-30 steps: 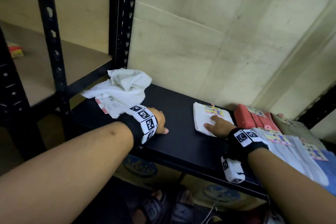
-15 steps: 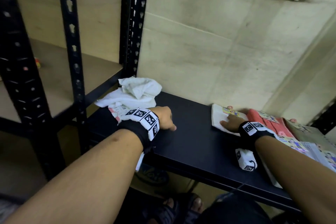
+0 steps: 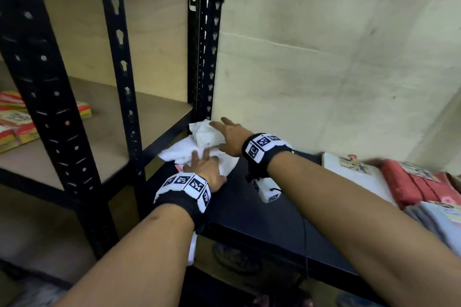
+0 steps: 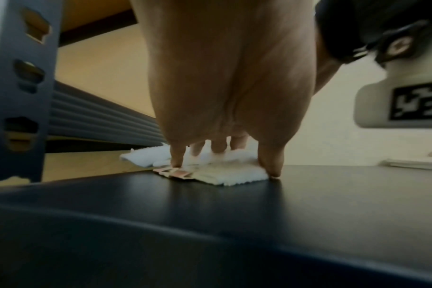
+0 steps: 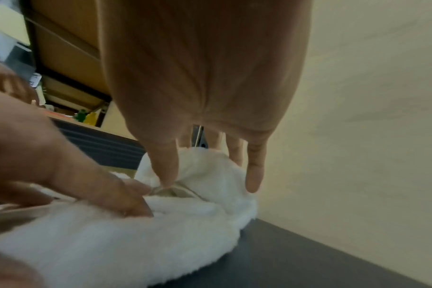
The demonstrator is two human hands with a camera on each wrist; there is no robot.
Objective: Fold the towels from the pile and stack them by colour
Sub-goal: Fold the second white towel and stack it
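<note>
1. Head view: your left hand lies near the middle of the frame, flat on the white towel pile. Its fingers are straight and spread, and it has no grip on anything. Your right hand is just above and to the right of it, with fingers stretched out and touching the lumpy top of the same pile. The pile sits on the black shelf, close to the black post in the upper middle. At the right edge you can see a folded white towel with a paper tag, then a red towel stack, then a pale blue stack in the lower right. They sit side by side
2. Left wrist view: your left hand fills the top middle. Its fingertips press straight down on the white towel pile in the middle of the frame. The thumb tip touches the black shelf just beside the towel's right corner. A pink and white tag sticks out at the towel's left front
3. Right wrist view: your right hand hangs from the top middle, fingers open and pointing down. The thumb tip pokes into a fold of the white towel pile, which fills the lower left. Your left hand comes in from the left, fingers lying straight on the towel
</note>
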